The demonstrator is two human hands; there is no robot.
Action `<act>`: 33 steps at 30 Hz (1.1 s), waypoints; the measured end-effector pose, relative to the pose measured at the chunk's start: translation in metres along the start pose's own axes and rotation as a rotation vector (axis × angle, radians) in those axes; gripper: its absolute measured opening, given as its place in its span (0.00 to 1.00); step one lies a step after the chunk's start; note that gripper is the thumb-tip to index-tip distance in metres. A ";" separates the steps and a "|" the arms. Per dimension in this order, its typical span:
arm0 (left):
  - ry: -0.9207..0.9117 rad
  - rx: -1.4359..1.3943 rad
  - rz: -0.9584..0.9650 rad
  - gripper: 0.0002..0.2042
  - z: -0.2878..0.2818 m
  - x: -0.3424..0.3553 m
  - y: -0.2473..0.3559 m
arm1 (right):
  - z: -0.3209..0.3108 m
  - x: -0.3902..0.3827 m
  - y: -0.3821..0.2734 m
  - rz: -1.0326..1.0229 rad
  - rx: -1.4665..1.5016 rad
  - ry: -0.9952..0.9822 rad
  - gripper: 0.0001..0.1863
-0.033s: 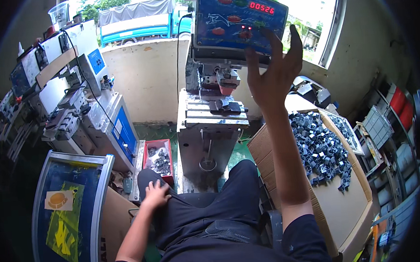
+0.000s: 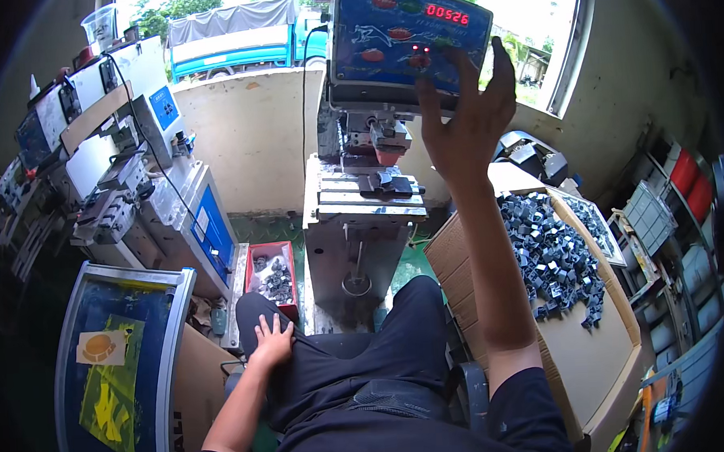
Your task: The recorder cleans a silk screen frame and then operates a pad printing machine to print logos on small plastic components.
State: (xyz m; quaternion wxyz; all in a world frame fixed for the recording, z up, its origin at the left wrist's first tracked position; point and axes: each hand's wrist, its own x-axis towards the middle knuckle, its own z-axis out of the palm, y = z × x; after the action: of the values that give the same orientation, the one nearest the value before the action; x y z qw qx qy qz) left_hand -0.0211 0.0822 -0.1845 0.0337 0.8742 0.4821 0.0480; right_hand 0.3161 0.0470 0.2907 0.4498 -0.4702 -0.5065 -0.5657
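My right hand (image 2: 469, 132) is raised at the right side of a blue control panel (image 2: 362, 44) with red lit digits. Its fingers are apart and hold nothing; the fingertips overlap the panel's lower right, and whether they touch it I cannot tell. On my left thigh lies my left hand (image 2: 272, 343), empty, with fingers spread. Below the panel, the machine carries a reddish pad (image 2: 389, 155) above a metal bed (image 2: 353, 200). A dark fixture (image 2: 384, 185) sits on that bed beneath the pad.
Small dark plastic parts (image 2: 553, 254) are heaped on cardboard (image 2: 598, 361) to my right. A red bin (image 2: 293, 265) with more parts stands left of the machine's base. A second machine (image 2: 162, 178) and a framed screen (image 2: 155, 380) are at the left.
The fingers of my left hand are spread a little wider on the thigh. My right hand stays at the panel. The whole view has shifted very slightly.
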 end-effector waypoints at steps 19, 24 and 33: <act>-0.215 -0.669 -0.046 0.15 -0.098 0.003 0.000 | -0.006 0.003 0.028 -0.092 0.081 -0.030 0.18; 0.341 -0.529 -0.314 0.17 -0.167 -0.032 -0.069 | -0.029 0.006 0.060 -0.183 0.065 -0.007 0.18; 0.406 0.023 -0.607 0.31 -0.151 -0.115 -0.150 | -0.048 -0.023 0.148 0.158 0.145 -0.044 0.19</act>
State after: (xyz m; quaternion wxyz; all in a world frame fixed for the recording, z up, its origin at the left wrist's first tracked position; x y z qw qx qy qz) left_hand -0.2256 0.0663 -0.0565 -0.0601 0.6643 0.7168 0.2031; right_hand 0.4618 -0.0127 0.2879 0.5147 -0.4870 -0.5172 -0.4800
